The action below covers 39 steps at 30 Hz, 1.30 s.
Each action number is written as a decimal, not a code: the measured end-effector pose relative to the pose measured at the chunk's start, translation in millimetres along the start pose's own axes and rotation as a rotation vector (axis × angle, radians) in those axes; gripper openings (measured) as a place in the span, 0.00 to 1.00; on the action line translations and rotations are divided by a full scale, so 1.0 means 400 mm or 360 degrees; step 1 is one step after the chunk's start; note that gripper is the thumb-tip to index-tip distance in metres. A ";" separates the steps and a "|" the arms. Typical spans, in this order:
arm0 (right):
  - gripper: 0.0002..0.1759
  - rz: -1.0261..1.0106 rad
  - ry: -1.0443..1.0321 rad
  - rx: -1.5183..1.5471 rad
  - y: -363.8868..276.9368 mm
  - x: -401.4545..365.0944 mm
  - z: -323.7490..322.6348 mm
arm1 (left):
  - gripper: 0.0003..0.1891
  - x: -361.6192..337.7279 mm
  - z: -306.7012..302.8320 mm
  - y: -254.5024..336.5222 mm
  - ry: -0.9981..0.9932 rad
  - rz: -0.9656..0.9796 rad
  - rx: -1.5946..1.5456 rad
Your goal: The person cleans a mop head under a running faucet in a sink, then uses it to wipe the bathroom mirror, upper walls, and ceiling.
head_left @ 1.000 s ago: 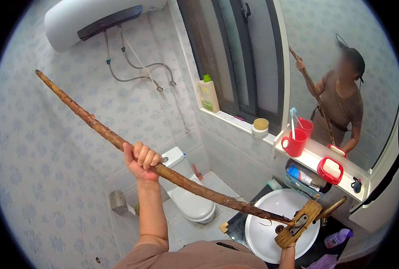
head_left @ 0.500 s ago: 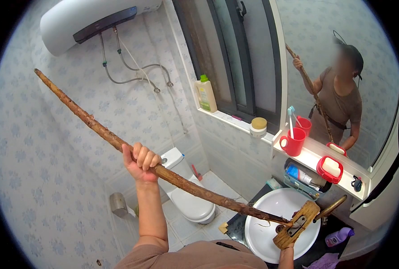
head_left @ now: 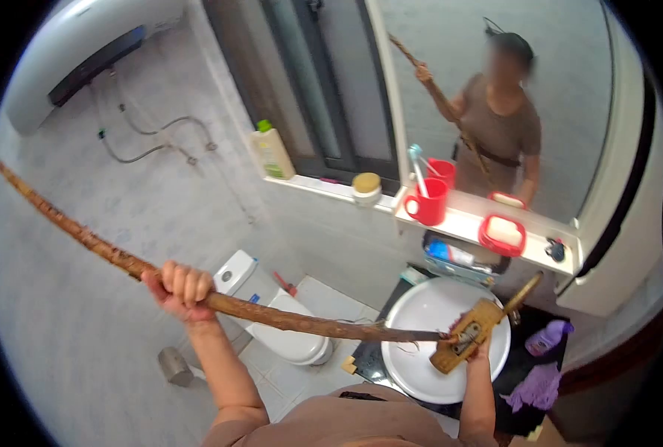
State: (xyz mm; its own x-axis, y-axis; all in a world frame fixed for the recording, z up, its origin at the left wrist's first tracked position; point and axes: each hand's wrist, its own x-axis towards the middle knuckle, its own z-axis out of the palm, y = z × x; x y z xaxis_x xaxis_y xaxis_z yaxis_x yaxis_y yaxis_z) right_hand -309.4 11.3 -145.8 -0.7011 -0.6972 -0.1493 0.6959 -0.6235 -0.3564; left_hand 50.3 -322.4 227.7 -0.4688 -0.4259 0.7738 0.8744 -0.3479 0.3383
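My left hand [head_left: 181,290] is wrapped round a long, slightly bent wooden stick [head_left: 294,320] with rough bark patches. The stick runs from the far left down to the right, across the front of the toilet. Its right end meets a wooden hand plane [head_left: 480,316], a yellowish block with a metal piece in its middle and a rod-like handle. My right hand [head_left: 481,350] grips the plane from its lower side, with the fingers partly hidden behind it. Both sit above the white washbasin [head_left: 413,372], where thin shreds hang near the stick's end.
A shelf [head_left: 451,231] under the mirror bears a red cup [head_left: 429,201] with toothbrushes and a red soap dish [head_left: 502,235]. The toilet [head_left: 287,341] stands below the stick. A purple bottle [head_left: 547,339] and a purple cloth [head_left: 534,387] lie right of the basin.
The view has swung right, so the room appears shifted left. The stick lies flatter, its right end still at the plane. More of my right hand and forearm shows.
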 end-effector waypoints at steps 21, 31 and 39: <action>0.33 0.0025 -0.0108 -0.0089 -0.022 -0.045 0.116 | 0.20 0.018 0.007 0.021 -0.0095 -0.0065 -0.0068; 0.25 0.0037 0.0065 -0.0082 -0.030 0.033 -0.013 | 0.20 0.007 -0.008 0.005 -0.0121 -0.0100 -0.0113; 0.21 -0.0002 0.0167 -0.0198 0.022 0.013 -0.079 | 0.21 0.011 -0.027 0.005 -0.0051 -0.0103 0.0001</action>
State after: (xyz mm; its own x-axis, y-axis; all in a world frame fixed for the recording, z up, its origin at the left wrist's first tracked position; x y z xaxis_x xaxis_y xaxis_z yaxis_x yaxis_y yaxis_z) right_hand -312.0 13.5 -179.0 -0.7189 -0.6517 -0.2418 0.6749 -0.5713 -0.4670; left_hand 48.7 -333.8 225.9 -0.5204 -0.3752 0.7671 0.8423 -0.3734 0.3887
